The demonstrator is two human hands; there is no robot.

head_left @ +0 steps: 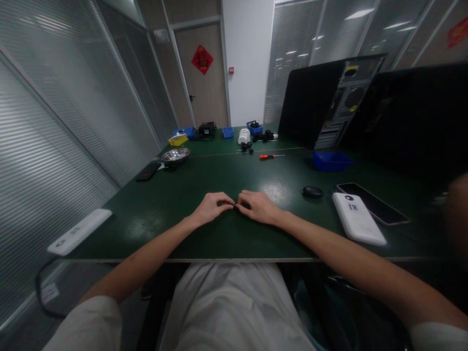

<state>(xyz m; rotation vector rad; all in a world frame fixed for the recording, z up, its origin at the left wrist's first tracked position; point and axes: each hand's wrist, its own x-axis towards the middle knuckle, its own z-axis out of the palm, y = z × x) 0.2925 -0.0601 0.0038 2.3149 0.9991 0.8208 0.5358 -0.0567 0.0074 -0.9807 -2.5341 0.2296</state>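
Observation:
Both hands rest low over the middle of the green table (204, 183), fingertips almost meeting. My left hand (214, 207) is closed in a pinch, with a small dark object between or behind its fingers, too small to name. My right hand (256, 205) is also closed, its thumb and fingers pinched around something small and dark that the fingers largely hide. A black mouse-like object (312, 192) lies to the right of my right hand. Beyond the hands is a screwdriver (267, 157) with an orange and black handle.
At right are a white power bank (358, 219), a phone (380, 207) and a blue tray (331, 161). A metal bowl (176, 155) and dark phone (148, 171) lie at left. Another white device (80, 231) sits at the left edge. Computer cases (310, 105) stand back right.

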